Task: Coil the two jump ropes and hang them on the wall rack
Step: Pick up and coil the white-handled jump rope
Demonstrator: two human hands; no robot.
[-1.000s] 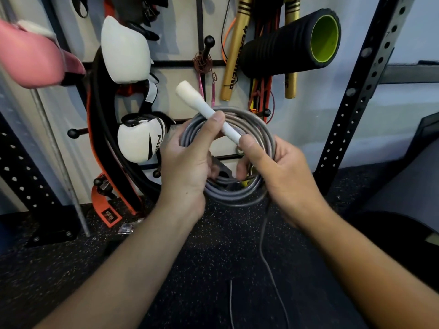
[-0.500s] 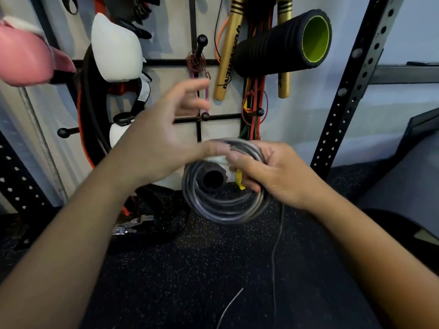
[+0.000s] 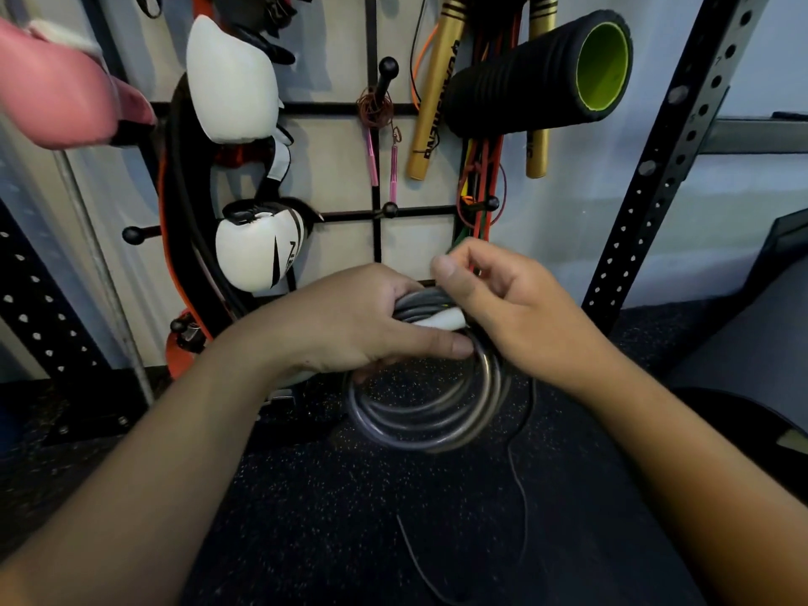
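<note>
Below the wall rack (image 3: 377, 212), the left hand (image 3: 350, 325) closes its grip over the grey jump rope coil (image 3: 426, 413), probably to keep the loops bunched. Right of it, the right hand (image 3: 520, 308) pinches at the coil's top beside the white handle (image 3: 441, 320), likely tucking it in. Both palms hide the coil's upper half. A thin dark rope (image 3: 520, 509) trails below the coil; its ends are cut off.

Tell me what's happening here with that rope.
A person holds a coiled grey jump rope in front of a black wall rack. The left hand grips the top of the coil and its white handle; the right hand pinches there too. A thin loose end trails down. The coil is not hung yet.
</note>
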